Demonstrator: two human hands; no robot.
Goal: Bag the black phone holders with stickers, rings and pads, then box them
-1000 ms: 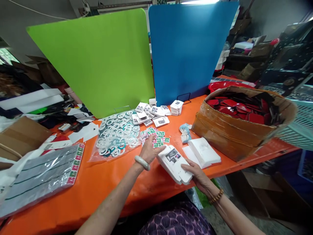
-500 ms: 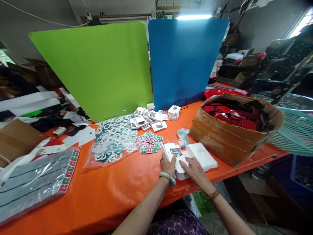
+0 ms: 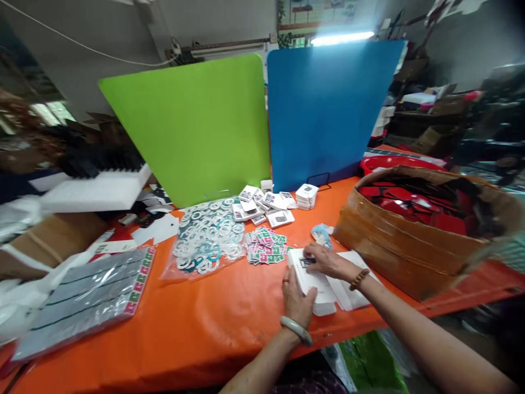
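Observation:
My left hand (image 3: 298, 298), with a pale bangle at the wrist, is wrapped round the near left side of a stack of flat white printed boxes (image 3: 314, 282), its thumb on top. The stack lies tilted on the orange table. My right hand (image 3: 328, 261), with a beaded bracelet, reaches over the stack's far end; its bent fingers press together at the dark printed picture there, partly hiding it. White sheets (image 3: 350, 295) lie under and beside my right forearm. Just beyond the stack are a pile of pink and green printed cards (image 3: 266, 246) and a crumpled blue-white bundle (image 3: 322, 235).
A carton (image 3: 377, 251) of red and black pieces stands at right. Small white boxes (image 3: 281, 218) lie before the green (image 3: 192, 126) and blue (image 3: 328, 115) boards. A clear bag (image 3: 211, 232) of rings and a plastic-wrapped grey pack (image 3: 90, 290) lie to the left.
My right hand has moved from the near part of the white boxes up to their far end, its fingers now bent. My left hand keeps its hold. The view has shifted left.

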